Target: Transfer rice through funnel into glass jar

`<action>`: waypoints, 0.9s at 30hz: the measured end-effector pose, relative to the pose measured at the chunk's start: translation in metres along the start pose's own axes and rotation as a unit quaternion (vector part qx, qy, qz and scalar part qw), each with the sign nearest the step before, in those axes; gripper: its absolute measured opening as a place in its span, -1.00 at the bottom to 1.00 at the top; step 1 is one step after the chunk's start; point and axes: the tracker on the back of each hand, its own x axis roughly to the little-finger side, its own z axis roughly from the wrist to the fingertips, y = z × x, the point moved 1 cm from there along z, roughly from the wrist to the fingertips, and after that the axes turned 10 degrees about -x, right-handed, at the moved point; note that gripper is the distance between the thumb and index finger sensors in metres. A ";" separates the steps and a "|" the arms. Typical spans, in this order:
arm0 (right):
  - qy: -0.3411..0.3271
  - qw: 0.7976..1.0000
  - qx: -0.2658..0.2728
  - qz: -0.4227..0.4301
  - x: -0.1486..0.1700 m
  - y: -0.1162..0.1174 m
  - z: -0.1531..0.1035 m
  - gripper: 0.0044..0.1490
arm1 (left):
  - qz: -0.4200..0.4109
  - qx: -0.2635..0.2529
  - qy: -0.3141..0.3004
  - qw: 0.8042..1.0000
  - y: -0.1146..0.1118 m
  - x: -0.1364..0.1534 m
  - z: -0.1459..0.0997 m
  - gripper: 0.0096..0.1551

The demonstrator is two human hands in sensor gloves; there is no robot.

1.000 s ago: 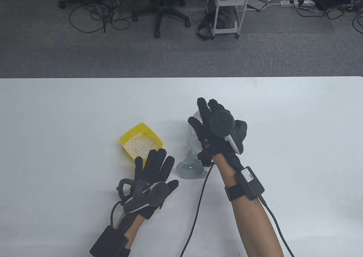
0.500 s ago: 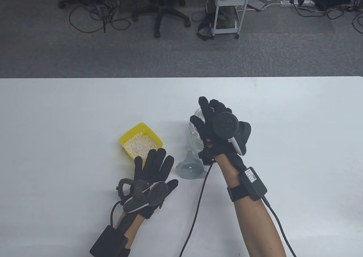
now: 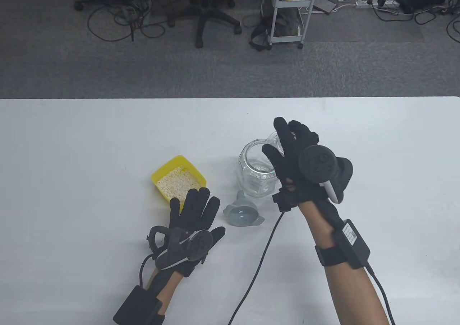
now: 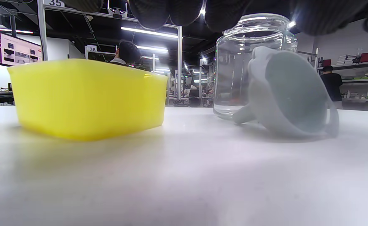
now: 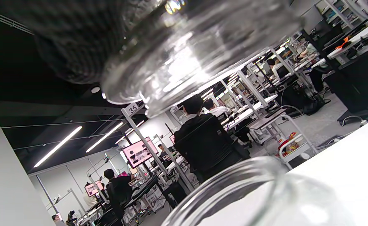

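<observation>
Glass jar (image 3: pixel 256 172) stands upright mid-table, mouth open, looks empty in the left wrist view (image 4: pixel 249 62). Its glass lid (image 3: pixel 275 140) is off: right hand (image 3: pixel 298 159) holds it raised at the jar's 1 o'clock, fingers curled round it, thumb on the near side. The right wrist view shows the lid (image 5: pixel 187 53) right under the gloved fingers (image 5: pixel 67 40), with the jar rim (image 5: pixel 234 185) below and apart from it.

Funnel (image 3: pixel 242 213), grey, lies on its side at the jar's 7 o'clock, spout toward the jar, wide mouth toward the table's near edge. In the left wrist view the funnel (image 4: pixel 287 97) sits just in front of the jar; can't tell if the spout touches it.

Yellow tub (image 3: pixel 178 179) with rice (image 3: pixel 178 182) sits at the jar's 9 o'clock, well apart from it. Level's below the rim.

Left hand (image 3: pixel 194 224) is at the tub's 6 o'clock, flat, fingers spread wide, holding nothing, fingertips near the tub's near corner. The funnel is at its 2 o'clock, not touched.

All of it sits on a white table (image 3: pixel 72 159).
</observation>
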 end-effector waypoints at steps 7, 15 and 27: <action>0.055 0.998 -0.003 -0.004 0.074 -0.022 -0.046 -0.10 | 0.002 -0.001 0.002 1.000 0.000 0.001 -0.001 -0.04; 0.140 0.989 -0.044 -0.013 0.159 0.009 -0.083 -0.09 | 0.006 0.001 0.003 1.000 0.001 0.002 -0.002 -0.04; 0.160 0.982 -0.085 -0.060 0.173 0.033 -0.088 -0.05 | 0.005 0.009 -0.001 1.000 -0.001 0.000 -0.002 -0.04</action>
